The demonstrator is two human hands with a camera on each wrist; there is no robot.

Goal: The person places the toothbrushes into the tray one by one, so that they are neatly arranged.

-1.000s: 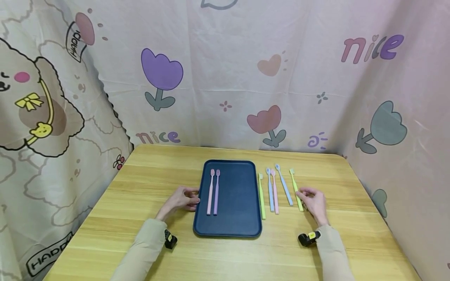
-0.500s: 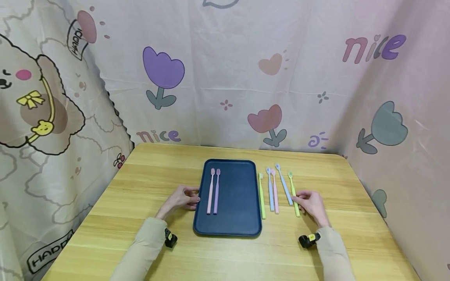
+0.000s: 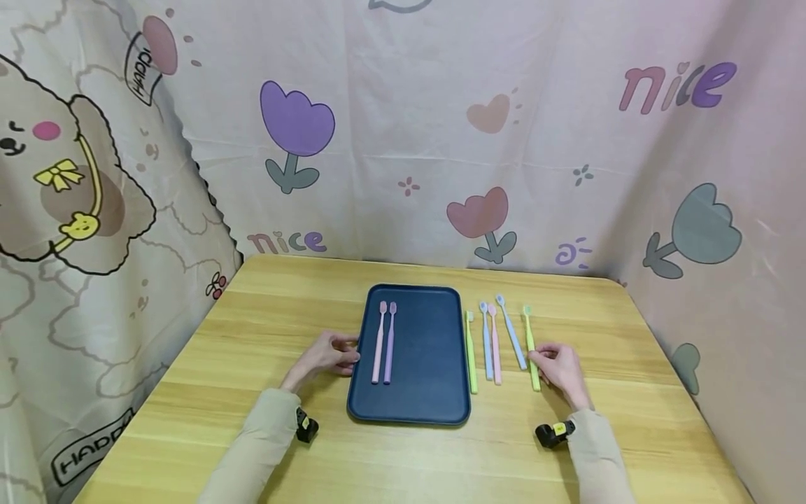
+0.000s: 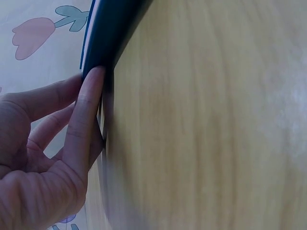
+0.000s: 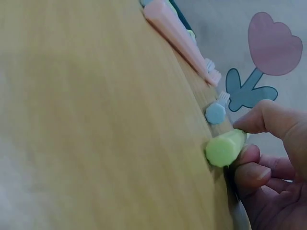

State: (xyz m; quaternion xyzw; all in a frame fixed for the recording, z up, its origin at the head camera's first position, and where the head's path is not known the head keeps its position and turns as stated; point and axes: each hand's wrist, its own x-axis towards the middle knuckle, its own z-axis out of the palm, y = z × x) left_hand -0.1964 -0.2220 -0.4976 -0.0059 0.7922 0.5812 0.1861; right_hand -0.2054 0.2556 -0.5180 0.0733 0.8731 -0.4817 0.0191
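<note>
My right hand point(image 3: 559, 371) pinches a yellow-green toothbrush point(image 3: 529, 333) between thumb and fingers, its head toward the back of the table. In the right wrist view the handle end of this toothbrush point(image 5: 224, 149) points at the camera, close over the wood. At the left side of a dark blue tray point(image 3: 422, 371), my left hand point(image 3: 326, 355) holds the rim with thumb and fingertips; the left wrist view shows the tray's outer wall point(image 4: 108, 36) against them. On the tray lie a pink toothbrush point(image 3: 379, 343) and a purple toothbrush point(image 3: 390, 343), side by side.
Right of the tray lie another green toothbrush point(image 3: 471, 357), a blue toothbrush point(image 3: 487, 346), a pink toothbrush point(image 3: 495, 346) and a slanted blue toothbrush point(image 3: 512, 334). The wooden table point(image 3: 302, 294) ends at a printed curtain point(image 3: 390, 140) behind and at the sides.
My right hand has shifted the pinched green toothbrush slightly left and toward me, and its slant has straightened. The left hand stays at the tray.
</note>
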